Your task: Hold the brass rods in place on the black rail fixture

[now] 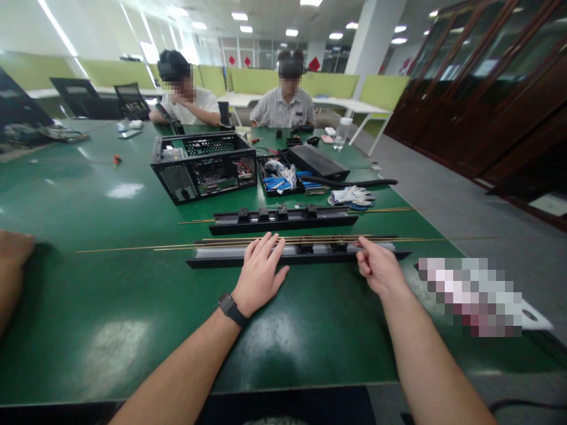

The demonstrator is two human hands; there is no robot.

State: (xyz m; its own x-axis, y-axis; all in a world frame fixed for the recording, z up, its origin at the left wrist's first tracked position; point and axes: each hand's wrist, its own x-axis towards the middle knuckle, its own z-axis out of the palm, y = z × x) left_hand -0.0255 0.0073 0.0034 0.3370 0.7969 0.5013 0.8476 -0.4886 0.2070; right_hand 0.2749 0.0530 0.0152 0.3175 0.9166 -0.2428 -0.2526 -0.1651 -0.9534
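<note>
Several long, thin brass-coloured rods (128, 249) lie lengthwise over a black channel-shaped rail (212, 262), sticking out past both its ends. Flat across the rods and the rail rests my left hand (262, 274), its fingers stretched out and a dark watch on the wrist. Near the rail's right end, my right hand (380, 265) is closed in a pinch at a rod; how many rods its fingertips hold is hidden. Black blocks (305, 244) sit inside this rail. Just behind it lies a second black rail (283, 225) with similar blocks and rods.
An open black computer case (204, 168) stands farther back. Beside it are a tray with blue-white gloves (281, 177), a black box (319, 161) and another glove pair (352, 196). A fan-like board (478, 298) lies right. Someone's hand (15, 254) is at left; two people sit opposite.
</note>
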